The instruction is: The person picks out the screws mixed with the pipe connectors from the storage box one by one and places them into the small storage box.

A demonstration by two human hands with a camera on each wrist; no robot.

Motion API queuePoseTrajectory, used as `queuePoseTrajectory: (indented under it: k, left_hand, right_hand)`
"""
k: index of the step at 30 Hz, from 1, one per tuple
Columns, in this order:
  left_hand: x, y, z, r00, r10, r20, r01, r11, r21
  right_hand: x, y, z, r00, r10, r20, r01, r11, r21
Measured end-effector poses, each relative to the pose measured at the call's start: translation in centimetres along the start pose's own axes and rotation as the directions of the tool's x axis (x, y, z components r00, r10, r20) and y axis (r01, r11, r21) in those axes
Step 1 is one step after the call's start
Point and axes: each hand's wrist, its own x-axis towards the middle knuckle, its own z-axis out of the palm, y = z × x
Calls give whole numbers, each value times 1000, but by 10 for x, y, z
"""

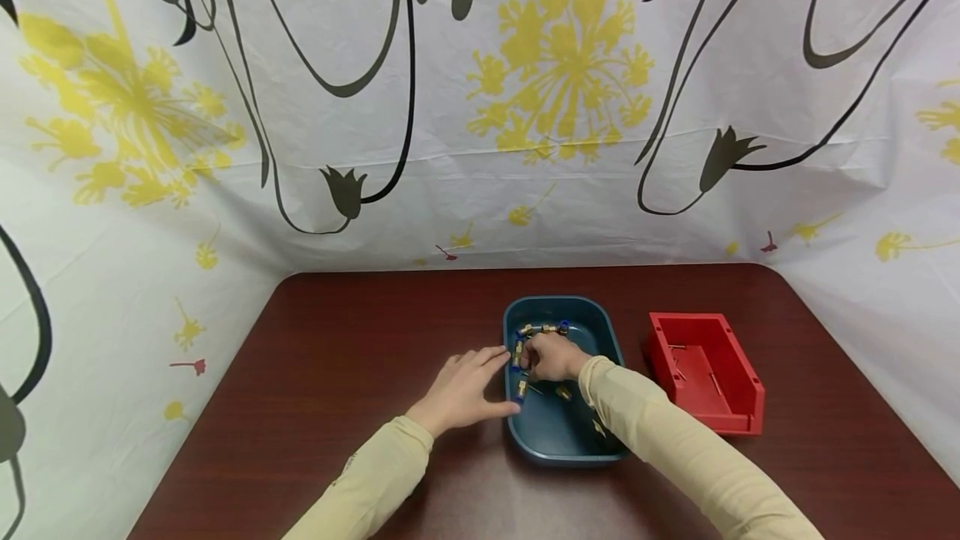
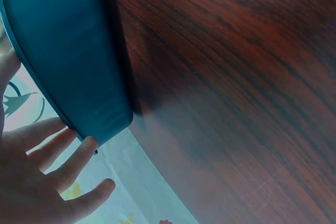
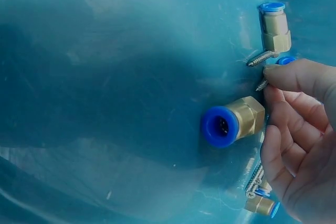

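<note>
A blue tray stands on the table, with brass push-in fittings with blue collars and several screws inside. My right hand reaches into it near the left wall. Between its thumb and index finger it pinches a screw, of which only the pointed tip shows. My left hand is at the tray's left side, fingers spread and fairly straight. In the left wrist view, fingertips of the left hand touch the tray's rim.
To the right of the tray stands a red bin with a few screws lying in it. Both containers are on a dark reddish wooden table. A white patterned cloth hangs behind and at the sides.
</note>
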Motion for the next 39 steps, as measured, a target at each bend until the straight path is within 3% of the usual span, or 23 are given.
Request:
queuePoseTrajectory:
  k: [10, 21, 28, 39]
  left_hand:
    - [-1, 0, 0, 1000, 6, -6, -6, 1000, 1]
    - [1, 0, 1, 1000, 9, -6, -9, 1000, 8]
    - [0, 0, 0, 1000, -3, 2, 3, 1000, -6]
    - [1, 0, 0, 1000, -4, 4, 4, 1000, -7]
  right_hand:
    - [0, 1, 1, 1000, -23, -6, 23, 1000, 1]
    - [-1, 6, -5, 997, -68, 24, 66, 995, 81]
    - [-3, 7, -18, 998, -61, 31, 56, 988, 147]
    - [-10, 1, -44, 987, -159, 19, 154, 974, 166]
